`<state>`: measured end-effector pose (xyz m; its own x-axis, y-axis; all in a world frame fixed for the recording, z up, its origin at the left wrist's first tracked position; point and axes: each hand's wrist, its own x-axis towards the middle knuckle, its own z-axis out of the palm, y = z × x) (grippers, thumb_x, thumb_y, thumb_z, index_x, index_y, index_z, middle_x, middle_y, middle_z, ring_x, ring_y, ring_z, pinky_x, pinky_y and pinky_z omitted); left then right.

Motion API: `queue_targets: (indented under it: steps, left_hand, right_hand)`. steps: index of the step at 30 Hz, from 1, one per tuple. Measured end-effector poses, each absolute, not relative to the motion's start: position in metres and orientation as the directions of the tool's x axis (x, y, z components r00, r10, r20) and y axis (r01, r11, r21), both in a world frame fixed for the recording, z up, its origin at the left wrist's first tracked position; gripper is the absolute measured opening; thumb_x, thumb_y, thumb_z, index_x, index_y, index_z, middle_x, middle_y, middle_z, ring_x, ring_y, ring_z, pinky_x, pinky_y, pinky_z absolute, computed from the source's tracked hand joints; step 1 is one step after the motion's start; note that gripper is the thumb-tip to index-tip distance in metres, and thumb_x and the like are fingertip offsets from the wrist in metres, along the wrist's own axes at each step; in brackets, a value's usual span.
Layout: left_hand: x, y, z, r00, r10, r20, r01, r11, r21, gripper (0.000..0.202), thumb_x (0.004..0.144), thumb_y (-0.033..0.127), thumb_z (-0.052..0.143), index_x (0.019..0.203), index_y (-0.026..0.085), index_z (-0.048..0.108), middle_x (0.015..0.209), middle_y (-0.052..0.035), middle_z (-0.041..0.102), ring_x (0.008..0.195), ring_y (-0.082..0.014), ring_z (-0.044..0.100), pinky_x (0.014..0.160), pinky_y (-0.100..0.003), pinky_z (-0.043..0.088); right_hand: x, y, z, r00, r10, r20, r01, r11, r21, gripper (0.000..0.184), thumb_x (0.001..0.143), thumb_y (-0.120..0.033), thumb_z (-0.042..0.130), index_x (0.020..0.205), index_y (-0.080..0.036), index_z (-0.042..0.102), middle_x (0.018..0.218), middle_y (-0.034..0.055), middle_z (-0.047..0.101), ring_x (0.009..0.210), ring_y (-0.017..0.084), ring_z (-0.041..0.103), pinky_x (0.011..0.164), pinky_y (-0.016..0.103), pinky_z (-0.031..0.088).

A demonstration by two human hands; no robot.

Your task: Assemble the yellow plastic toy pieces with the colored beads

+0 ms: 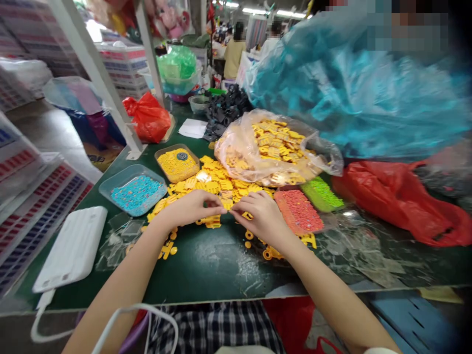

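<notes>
My left hand (191,209) and my right hand (258,216) meet at the fingertips above a green work mat (206,260). Their fingers pinch inward, and I cannot see whether anything lies between them. Loose yellow plastic pieces (217,184) spread under and beyond both hands, with a few small yellow rings (267,254) near my right wrist. Behind them, a clear plastic bag (273,147) holds more yellow pieces. A tray of yellow beads (177,164) stands just beyond my left hand, and a tray of blue beads (136,195) lies left of it.
Orange beads (298,211) and green beads (321,194) lie right of my hands. A white power bank (70,248) sits at the left. Black parts (223,110), a teal bag (354,83) and a red bag (401,206) crowd the far side. A person (234,59) stands beyond.
</notes>
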<state>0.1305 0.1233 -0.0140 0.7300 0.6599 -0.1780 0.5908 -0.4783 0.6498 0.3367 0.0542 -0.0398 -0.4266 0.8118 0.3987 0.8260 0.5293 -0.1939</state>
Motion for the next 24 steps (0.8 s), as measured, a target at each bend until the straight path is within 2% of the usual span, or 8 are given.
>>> queue_targets:
  steps: [3, 6, 9, 10, 16, 21, 24]
  left_hand:
    - [0.129, 0.126, -0.012, 0.704, 0.700, -0.121, 0.600, -0.494, 0.629, 0.048, 0.089, 0.058, 0.046, 0.097, 0.018, 0.071, 0.095, -0.0034, 0.073, 0.083, -0.0175, 0.063, 0.075, -0.025, 0.045]
    - [0.128, 0.131, -0.013, 0.684, 0.720, -0.113, 0.632, -0.509, 0.584, 0.048, 0.090, 0.057, 0.042, 0.099, 0.019, 0.070, 0.099, -0.0047, 0.073, 0.087, -0.0200, 0.064, 0.078, -0.027, 0.047]
    - [0.130, 0.132, -0.014, 0.675, 0.726, -0.135, 0.665, -0.518, 0.538, 0.045, 0.088, 0.056, 0.042, 0.096, 0.020, 0.069, 0.099, -0.0050, 0.073, 0.088, -0.0214, 0.065, 0.079, -0.028, 0.047]
    - [0.130, 0.132, -0.014, 0.673, 0.725, -0.144, 0.671, -0.518, 0.530, 0.045, 0.088, 0.056, 0.042, 0.094, 0.020, 0.068, 0.098, -0.0050, 0.073, 0.088, -0.0217, 0.065, 0.078, -0.028, 0.047]
    - [0.128, 0.133, -0.015, 0.671, 0.731, -0.125, 0.677, -0.534, 0.506, 0.048, 0.089, 0.056, 0.039, 0.096, 0.018, 0.067, 0.099, -0.0074, 0.073, 0.088, -0.0228, 0.065, 0.078, -0.029, 0.046]
    - [0.127, 0.132, -0.013, 0.677, 0.731, -0.090, 0.663, -0.552, 0.505, 0.047, 0.090, 0.056, 0.040, 0.096, 0.019, 0.067, 0.095, -0.0057, 0.073, 0.085, -0.0219, 0.065, 0.075, -0.026, 0.045]
    - [0.127, 0.130, -0.012, 0.684, 0.724, -0.090, 0.658, -0.559, 0.504, 0.048, 0.089, 0.057, 0.039, 0.093, 0.018, 0.067, 0.091, -0.0056, 0.072, 0.082, -0.0213, 0.064, 0.072, -0.026, 0.045]
  right_hand:
    - [0.380, 0.044, -0.014, -0.246, 0.856, 0.454, 0.907, 0.369, -0.203, 0.025, 0.095, -0.033, 0.049, 0.084, -0.022, 0.069, 0.081, 0.0036, 0.070, 0.079, 0.019, 0.060, 0.073, 0.031, 0.037]
    - [0.443, 0.040, 0.000, 0.023, 0.874, 0.485, 0.989, 0.050, -0.136, 0.031, 0.094, -0.039, 0.047, 0.089, -0.021, 0.072, 0.087, 0.0079, 0.071, 0.079, 0.023, 0.062, 0.070, 0.033, 0.040]
    - [0.503, 0.048, 0.000, 0.284, 0.893, 0.349, 0.958, -0.279, -0.066, 0.036, 0.093, -0.043, 0.046, 0.102, -0.019, 0.072, 0.092, 0.0116, 0.072, 0.084, 0.025, 0.064, 0.066, 0.032, 0.040]
    - [0.518, 0.052, -0.003, 0.317, 0.892, 0.323, 0.947, -0.315, -0.059, 0.037, 0.093, -0.042, 0.046, 0.104, -0.018, 0.072, 0.092, 0.0125, 0.072, 0.084, 0.026, 0.065, 0.065, 0.032, 0.040]
    - [0.554, 0.032, -0.020, 0.316, 0.904, 0.286, 0.946, -0.324, -0.021, 0.034, 0.092, -0.039, 0.045, 0.098, -0.019, 0.072, 0.097, 0.0100, 0.072, 0.092, 0.025, 0.064, 0.066, 0.030, 0.041]
    - [0.564, -0.014, -0.039, 0.239, 0.941, 0.240, 0.968, -0.250, 0.012, 0.016, 0.084, -0.029, 0.056, 0.084, -0.021, 0.070, 0.088, 0.0044, 0.072, 0.082, 0.020, 0.065, 0.062, 0.028, 0.041]
    - [0.568, -0.024, -0.049, 0.148, 0.962, 0.232, 0.986, -0.163, 0.046, 0.017, 0.083, -0.031, 0.062, 0.092, -0.021, 0.072, 0.095, 0.0053, 0.072, 0.088, 0.021, 0.064, 0.069, 0.028, 0.045]
